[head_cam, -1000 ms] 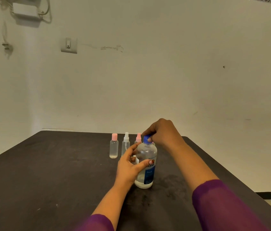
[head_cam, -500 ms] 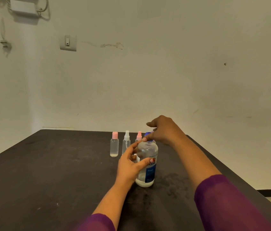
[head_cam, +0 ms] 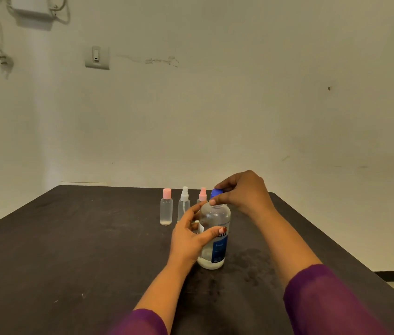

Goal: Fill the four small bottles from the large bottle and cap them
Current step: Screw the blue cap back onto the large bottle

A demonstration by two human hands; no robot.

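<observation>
A large clear bottle (head_cam: 215, 235) with a blue label stands upright near the middle of the dark table (head_cam: 70, 250). My left hand (head_cam: 191, 240) grips its body from the left. My right hand (head_cam: 242, 192) pinches the blue cap (head_cam: 215, 192) at the bottle's neck. Behind stand a small bottle with a pink flat cap (head_cam: 166, 209), a white-topped spray bottle (head_cam: 184, 205) and a pink-topped spray bottle (head_cam: 202, 195), the last partly hidden by my left hand and the large bottle. A fourth small bottle is not visible.
A pale wall rises just beyond the table's far edge, with a switch plate (head_cam: 96, 58) high up. A damp-looking patch (head_cam: 254, 264) marks the tabletop right of the large bottle. The table's right edge (head_cam: 350, 245) drops to the floor.
My right hand has shifted on the blue cap, its fingers regripping it at the neck. The left hand and large bottle stay where they were.
</observation>
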